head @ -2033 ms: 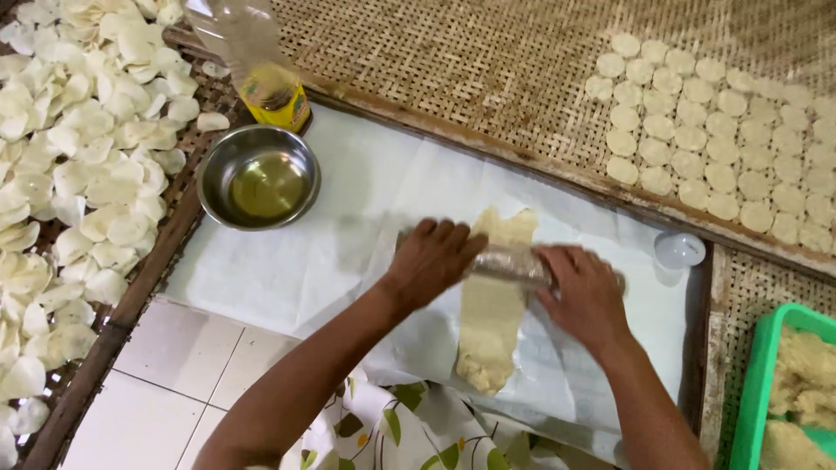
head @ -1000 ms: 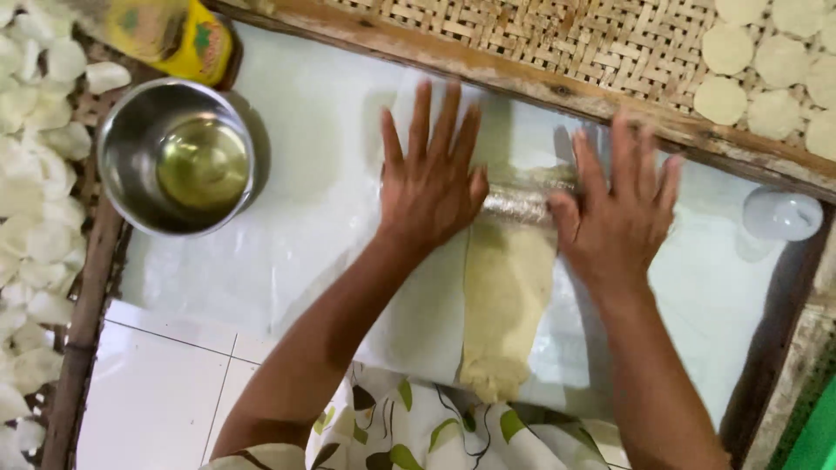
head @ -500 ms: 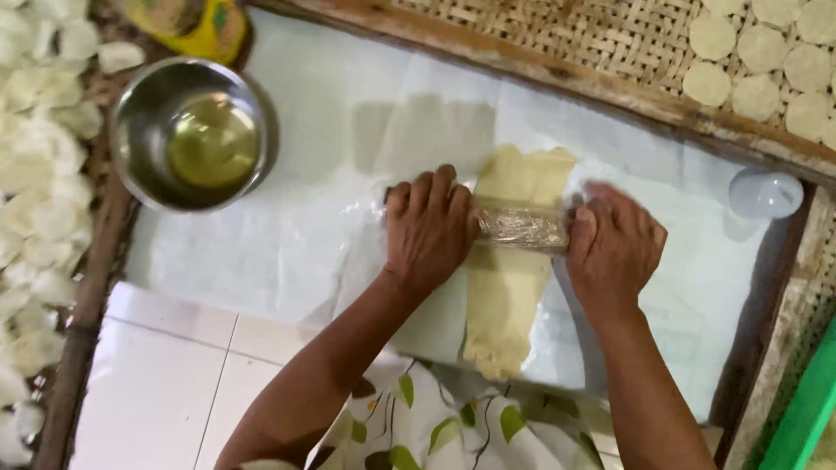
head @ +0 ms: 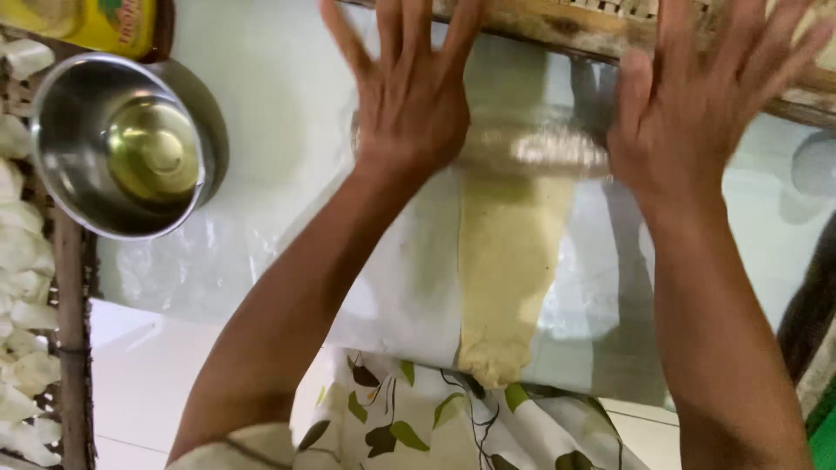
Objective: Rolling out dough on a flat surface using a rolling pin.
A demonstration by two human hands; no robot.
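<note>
The left hand (head: 409, 96) and the right hand (head: 688, 122) lie flat with fingers spread apart on a clear roller (head: 535, 148); the pale dough strip (head: 505, 270) stretches from between them toward the person

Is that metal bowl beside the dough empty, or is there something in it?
Not empty. The metal bowl stands upright with a shallow pool of clear yellowish liquid at the bottom, well below the rim. What the liquid is cannot be told.
</note>
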